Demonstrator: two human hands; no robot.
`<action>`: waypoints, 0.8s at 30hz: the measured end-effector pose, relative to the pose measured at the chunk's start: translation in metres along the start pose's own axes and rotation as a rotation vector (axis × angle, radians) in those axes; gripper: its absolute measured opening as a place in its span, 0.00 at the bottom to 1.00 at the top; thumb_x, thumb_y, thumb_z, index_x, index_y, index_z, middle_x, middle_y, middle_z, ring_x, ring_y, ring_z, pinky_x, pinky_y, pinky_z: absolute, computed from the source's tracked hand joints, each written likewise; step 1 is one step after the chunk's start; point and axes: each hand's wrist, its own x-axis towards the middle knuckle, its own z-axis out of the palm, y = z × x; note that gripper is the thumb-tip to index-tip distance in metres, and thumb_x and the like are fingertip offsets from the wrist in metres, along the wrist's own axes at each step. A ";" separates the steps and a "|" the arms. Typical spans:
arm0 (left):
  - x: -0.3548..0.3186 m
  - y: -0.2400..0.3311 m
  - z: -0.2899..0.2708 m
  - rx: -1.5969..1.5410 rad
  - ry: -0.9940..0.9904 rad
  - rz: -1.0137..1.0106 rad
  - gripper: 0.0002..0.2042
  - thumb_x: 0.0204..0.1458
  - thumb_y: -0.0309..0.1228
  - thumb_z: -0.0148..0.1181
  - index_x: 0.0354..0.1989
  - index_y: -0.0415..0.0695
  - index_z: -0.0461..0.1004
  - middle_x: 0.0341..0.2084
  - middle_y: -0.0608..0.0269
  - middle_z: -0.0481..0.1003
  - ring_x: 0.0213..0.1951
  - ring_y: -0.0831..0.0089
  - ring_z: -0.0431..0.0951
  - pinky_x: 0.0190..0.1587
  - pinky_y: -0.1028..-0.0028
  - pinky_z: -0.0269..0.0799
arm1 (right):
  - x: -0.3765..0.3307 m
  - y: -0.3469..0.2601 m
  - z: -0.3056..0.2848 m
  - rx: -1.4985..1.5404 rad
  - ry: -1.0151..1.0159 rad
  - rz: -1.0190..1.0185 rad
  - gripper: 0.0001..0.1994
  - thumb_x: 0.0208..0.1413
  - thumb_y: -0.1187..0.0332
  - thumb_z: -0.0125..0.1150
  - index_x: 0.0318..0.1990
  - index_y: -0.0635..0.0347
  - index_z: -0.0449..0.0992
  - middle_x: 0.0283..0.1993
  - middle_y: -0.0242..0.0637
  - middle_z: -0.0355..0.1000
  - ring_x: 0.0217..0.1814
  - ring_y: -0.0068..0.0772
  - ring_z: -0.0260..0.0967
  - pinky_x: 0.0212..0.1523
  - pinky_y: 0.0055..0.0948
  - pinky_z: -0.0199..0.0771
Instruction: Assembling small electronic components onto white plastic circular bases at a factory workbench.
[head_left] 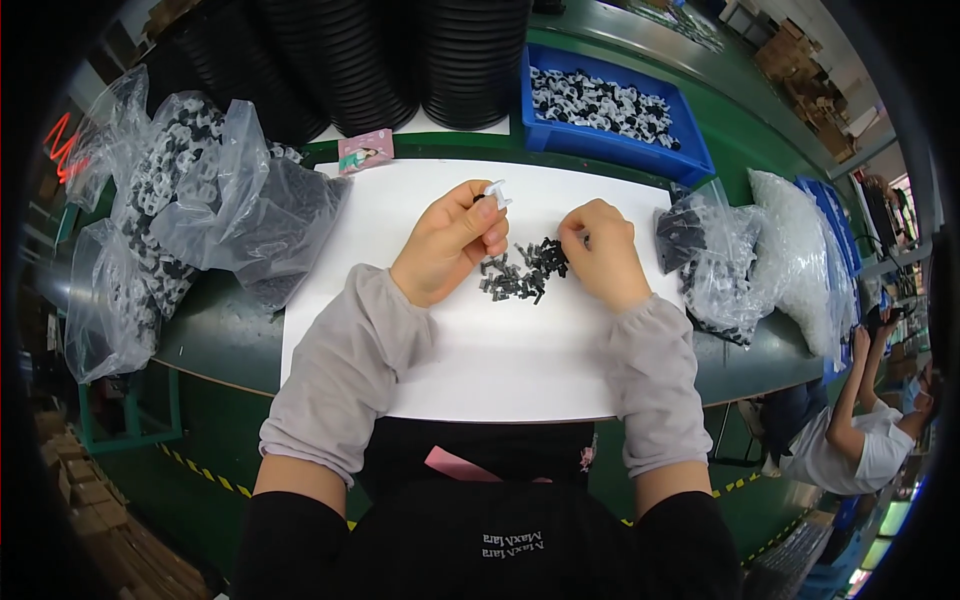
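Observation:
My left hand is raised over the white sheet, its thumb and fingers pinching a small white and black plastic part. To the right, my right hand is low beside a loose pile of small black plastic pieces. Its thumb and forefinger are closed together at the pile's right edge; a bit of something dark shows by the fingers, too small to name. The pile lies between my hands on the white sheet. Grey sleeve covers reach to both wrists.
Clear bags of white and black parts crowd the left side. A blue bin of similar parts stands at the far right. More plastic bags lie on the right. Stacked black reels stand behind. A person works at far right.

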 end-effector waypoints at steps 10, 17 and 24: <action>-0.005 -0.010 0.002 0.132 -0.101 -0.126 0.15 0.57 0.40 0.58 0.44 0.44 0.64 0.27 0.69 0.64 0.31 0.78 0.63 0.37 0.76 0.62 | -0.013 -0.050 -0.026 0.982 -0.054 0.355 0.09 0.58 0.76 0.56 0.45 0.68 0.74 0.39 0.32 0.72 0.38 0.16 0.66 0.39 0.15 0.66; -0.004 -0.017 0.006 0.282 -0.119 -0.100 0.16 0.54 0.40 0.61 0.42 0.44 0.64 0.29 0.68 0.67 0.32 0.78 0.66 0.38 0.77 0.62 | -0.022 -0.055 -0.025 0.923 0.051 0.093 0.06 0.59 0.78 0.53 0.42 0.69 0.72 0.41 0.34 0.70 0.39 0.19 0.65 0.41 0.17 0.66; -0.006 -0.023 0.018 0.215 -0.084 -0.076 0.16 0.53 0.36 0.63 0.42 0.44 0.63 0.32 0.69 0.67 0.33 0.79 0.67 0.39 0.78 0.64 | -0.026 -0.067 -0.015 1.044 0.139 0.123 0.05 0.57 0.80 0.54 0.40 0.69 0.71 0.39 0.36 0.70 0.39 0.20 0.65 0.39 0.20 0.68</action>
